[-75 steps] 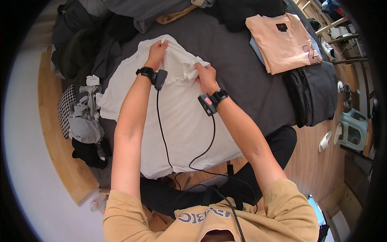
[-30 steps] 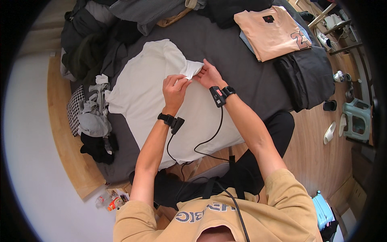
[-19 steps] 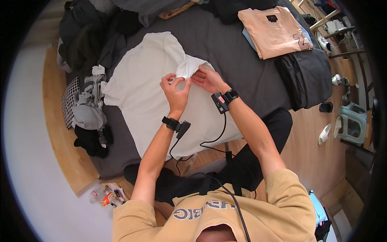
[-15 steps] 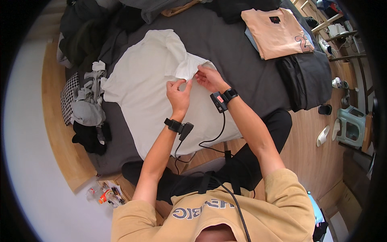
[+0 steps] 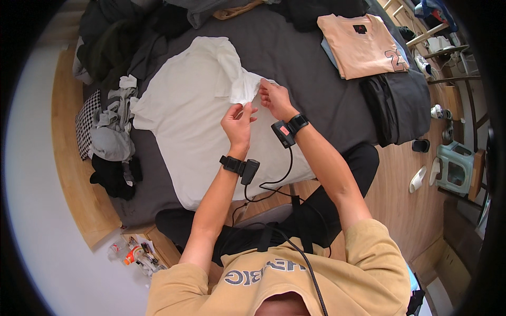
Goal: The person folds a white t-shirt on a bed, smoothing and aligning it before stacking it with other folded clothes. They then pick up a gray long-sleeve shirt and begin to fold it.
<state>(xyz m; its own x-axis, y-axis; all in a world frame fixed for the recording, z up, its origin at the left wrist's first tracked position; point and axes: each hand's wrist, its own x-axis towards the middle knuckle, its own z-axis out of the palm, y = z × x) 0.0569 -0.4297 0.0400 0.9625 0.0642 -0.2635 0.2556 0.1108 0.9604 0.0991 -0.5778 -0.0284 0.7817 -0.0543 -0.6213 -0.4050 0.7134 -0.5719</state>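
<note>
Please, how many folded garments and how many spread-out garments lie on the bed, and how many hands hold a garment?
Spread-out garments: 1, the white shirt
Folded garments: 2, the peach shirt and the dark garment
Hands with a grip on the white shirt's sleeve: 2, the left hand and the right hand
Total: 5

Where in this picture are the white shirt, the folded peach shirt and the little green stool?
white shirt (image 5: 195, 110), head view, on the flat middle of its body.
folded peach shirt (image 5: 361, 45), head view, on its plain front below the collar.
green stool (image 5: 456, 168), head view, on its seat.
</note>
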